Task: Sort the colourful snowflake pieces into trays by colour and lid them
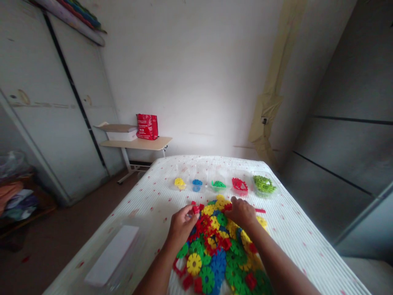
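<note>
A pile of slotted plastic building discs (pixel 219 262) in yellow, green and blue, mixed with red pieces, covers the near middle of the table. My left hand (pixel 182 223) is closed at the pile's left edge, with a red plastic building piece (pixel 195 209) pinched between thumb and fingers. At the far right of the pile, my right hand (pixel 242 212) reaches down with curled fingers. Its fingertips are at another red plastic building piece (pixel 227 207), partly hidden by the fingers. A red strip (pixel 260 211) shows just beyond that hand.
Clear boxes stand in a row behind the pile, holding yellow pieces (pixel 179 183), blue pieces (pixel 197 184), green pieces (pixel 218 184), red pieces (pixel 240 185) and light green pieces (pixel 263 184). A white oblong box (pixel 113 256) lies at the left on the striped tablecloth (pixel 147 209).
</note>
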The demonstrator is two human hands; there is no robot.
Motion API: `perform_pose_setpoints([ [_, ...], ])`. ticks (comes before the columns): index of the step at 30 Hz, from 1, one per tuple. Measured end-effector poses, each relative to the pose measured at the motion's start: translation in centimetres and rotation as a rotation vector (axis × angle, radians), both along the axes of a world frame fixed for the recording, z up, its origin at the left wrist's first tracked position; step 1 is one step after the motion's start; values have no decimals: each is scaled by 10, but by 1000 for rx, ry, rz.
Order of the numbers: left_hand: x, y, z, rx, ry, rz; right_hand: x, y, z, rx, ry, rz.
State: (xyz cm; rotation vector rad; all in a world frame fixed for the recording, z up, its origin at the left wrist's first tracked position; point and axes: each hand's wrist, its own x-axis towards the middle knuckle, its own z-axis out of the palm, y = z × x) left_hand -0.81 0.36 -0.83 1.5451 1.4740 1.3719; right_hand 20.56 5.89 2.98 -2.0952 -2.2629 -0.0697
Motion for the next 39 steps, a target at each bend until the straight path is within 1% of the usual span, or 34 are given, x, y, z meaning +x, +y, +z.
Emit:
perform_pose_setpoints([
  [3, 0, 0, 0, -10, 19, -10, 0, 0, -2, 9, 17, 2],
  [6, 0, 0, -1, -12, 16, -9, 1, -2, -2, 43, 47, 51],
  [10, 0, 0, -1, -2, -6, -6, 14, 6, 8, 42, 137, 108],
  [12, 0, 0, 0, -9, -22, -5, 28, 18, 18, 73, 173, 64],
  [15, 0, 0, 2, -27, -53, 7, 51, 44, 39, 140, 188, -79],
  [18, 1, 0, 4, -44, -67, 13, 65, 69, 54, 121, 154, -185],
  [20, 1, 0, 5, -52, -59, 14, 67, 80, 57, 91, 111, -210],
  [24, -1, 0, 4, -50, -38, 21, 57, 90, 50, 55, 47, -199],
  [28, -2, 0, 1, -43, -30, 19, 53, 86, 47, 94, 35, -183],
  [32, -3, 1, -1, -36, -21, 10, 64, 70, 53, 262, 53, -183],
  [34, -3, 1, -2, -32, -23, 6, 74, 60, 53, 311, 85, -181],
  [36, -2, 2, -3, -29, -35, 6, 86, 50, 47, 313, 110, -172],
  [39, -2, 3, -5, -25, -52, 18, 105, 37, 30, 242, 148, -123],
])
